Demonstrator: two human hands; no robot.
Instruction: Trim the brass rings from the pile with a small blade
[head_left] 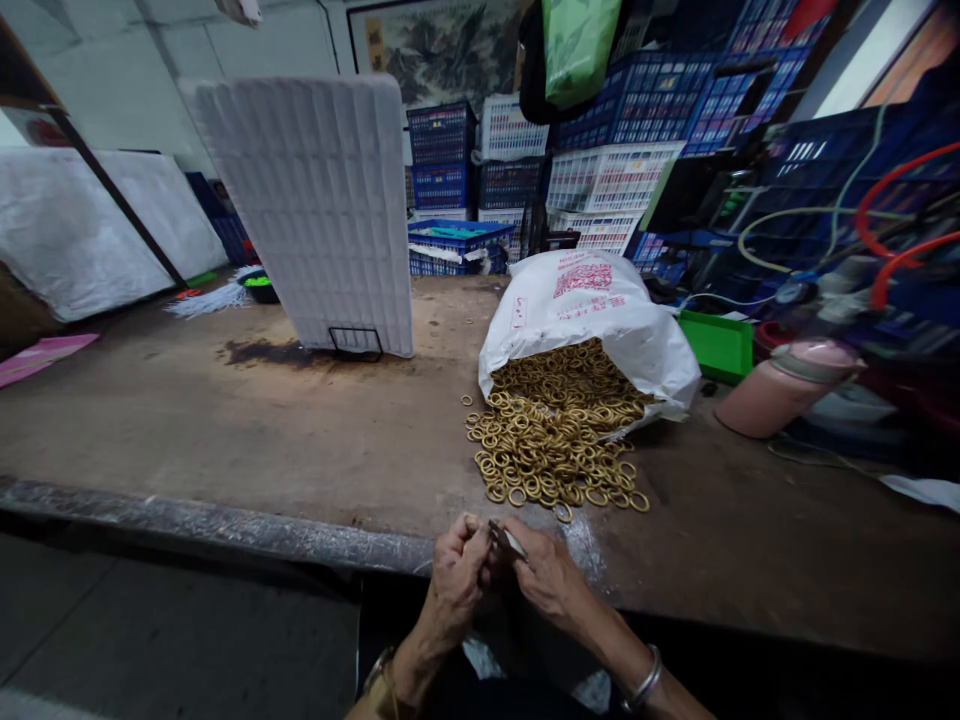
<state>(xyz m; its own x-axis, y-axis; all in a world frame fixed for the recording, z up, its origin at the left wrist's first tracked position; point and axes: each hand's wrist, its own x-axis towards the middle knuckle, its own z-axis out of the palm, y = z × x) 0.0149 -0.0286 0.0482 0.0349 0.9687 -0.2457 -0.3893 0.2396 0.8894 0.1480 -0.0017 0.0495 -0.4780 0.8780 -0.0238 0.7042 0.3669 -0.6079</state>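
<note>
In front of the table's near edge, my left hand is closed, its fingers pinched; what sits between them is too small to make out. Close beside it, my right hand grips a small hand tool with a dark tip and a pale part. The tip points at the left fingers, and both hands nearly meet. Just beyond them lies a heap of gold-coloured rings on the table. These spill from the mouth of a white sack with red print, lying on its side.
A tall white ribbed panel stands in a black wire holder on the wooden table. To the right are a green tray and a pink spray bottle with hoses nearby. Stacked crates fill the back.
</note>
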